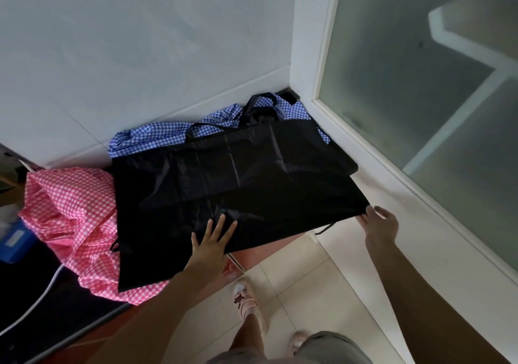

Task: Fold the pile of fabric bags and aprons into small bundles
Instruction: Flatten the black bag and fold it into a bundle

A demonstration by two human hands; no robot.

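Note:
A large black fabric bag [235,184] lies spread flat on a low surface, its handles toward the wall. My left hand [211,244] presses flat on the bag's near edge with fingers spread. My right hand [381,223] pinches the bag's right corner. Under the bag at the back sits crumpled blue checked fabric [157,136]. Pink checked fabric [73,218] is heaped to the left, partly covered by the bag.
A white wall runs behind the pile. A frosted glass door [420,83] with a white frame stands on the right. A blue box [16,241] and a white cable [42,293] lie at the left. My feet in sandals [246,299] stand on pale floor tiles.

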